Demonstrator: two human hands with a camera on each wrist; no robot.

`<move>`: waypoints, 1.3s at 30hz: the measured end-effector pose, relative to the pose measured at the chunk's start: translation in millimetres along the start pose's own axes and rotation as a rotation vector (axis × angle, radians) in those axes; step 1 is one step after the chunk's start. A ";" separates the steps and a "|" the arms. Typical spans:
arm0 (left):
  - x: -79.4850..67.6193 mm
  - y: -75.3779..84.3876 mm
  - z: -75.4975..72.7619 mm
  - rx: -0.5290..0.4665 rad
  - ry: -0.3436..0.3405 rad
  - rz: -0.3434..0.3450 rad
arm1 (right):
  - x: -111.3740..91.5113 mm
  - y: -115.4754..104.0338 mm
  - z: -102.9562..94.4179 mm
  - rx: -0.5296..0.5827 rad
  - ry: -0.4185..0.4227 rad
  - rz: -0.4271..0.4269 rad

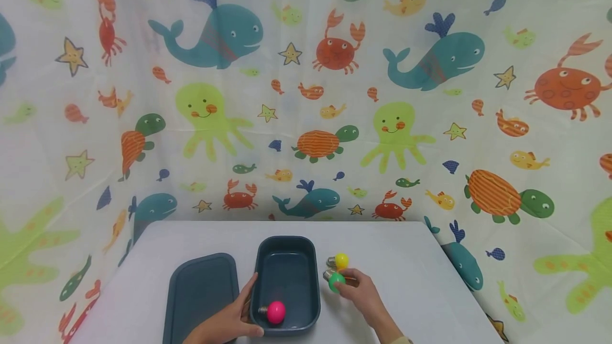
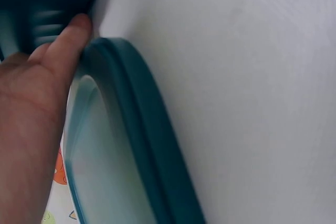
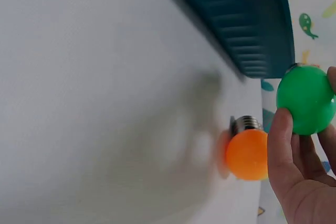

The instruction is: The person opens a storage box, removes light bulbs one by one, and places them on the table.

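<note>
A green light bulb [image 1: 337, 282] is pinched between the thumb and fingers of my right hand [image 1: 361, 297], right of a dark blue container [image 1: 318, 301]. In the right wrist view the green bulb [image 3: 305, 99] appears raised above the table. Beyond it lie a yellow bulb [image 1: 341, 260] and a partly hidden orange bulb [image 3: 247, 154]. Inside the container, near its front, lies a pink bulb [image 1: 275, 312]. My left hand [image 1: 229, 318] touches the container's left wall with extended fingers, its thumb at the front left corner.
A dark blue lid [image 1: 203, 285] lies flat left of the container, beside and partly behind my left forearm. The white table [image 1: 392, 259] reaches back to a curtain [image 1: 287, 137] printed with sea animals, which also hangs along both sides.
</note>
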State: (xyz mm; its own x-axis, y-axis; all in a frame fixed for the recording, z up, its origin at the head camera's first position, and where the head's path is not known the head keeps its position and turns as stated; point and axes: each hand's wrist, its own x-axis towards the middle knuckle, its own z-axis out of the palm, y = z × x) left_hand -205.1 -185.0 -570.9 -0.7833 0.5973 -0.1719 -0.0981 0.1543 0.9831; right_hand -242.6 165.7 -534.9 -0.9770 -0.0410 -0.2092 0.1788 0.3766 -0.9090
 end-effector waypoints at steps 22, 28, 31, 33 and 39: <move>-2.6 -3.3 4.4 -0.027 -0.015 0.020 | -0.2 29.0 6.7 -0.216 0.150 0.010; -4.0 -3.0 6.8 -0.001 0.014 0.013 | 0.1 32.6 6.0 -0.223 0.150 -0.001; -4.0 -2.6 7.2 -0.002 0.017 0.012 | 0.7 33.1 5.6 -0.221 0.152 -0.005; -4.0 -2.5 7.2 -0.008 0.014 0.014 | 1.5 33.2 5.7 -0.221 0.154 -0.007; -3.3 -3.2 6.2 -0.015 0.005 0.032 | 2.3 32.5 7.1 -0.230 0.180 -0.020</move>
State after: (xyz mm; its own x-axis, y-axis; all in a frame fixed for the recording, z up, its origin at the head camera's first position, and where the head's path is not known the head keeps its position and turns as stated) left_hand -198.4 -182.6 -573.9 -0.7890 0.5981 -0.1403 -0.0821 0.1236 0.9889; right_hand -238.2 171.3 -567.5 -0.9886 0.1070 -0.1060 0.1486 0.5780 -0.8024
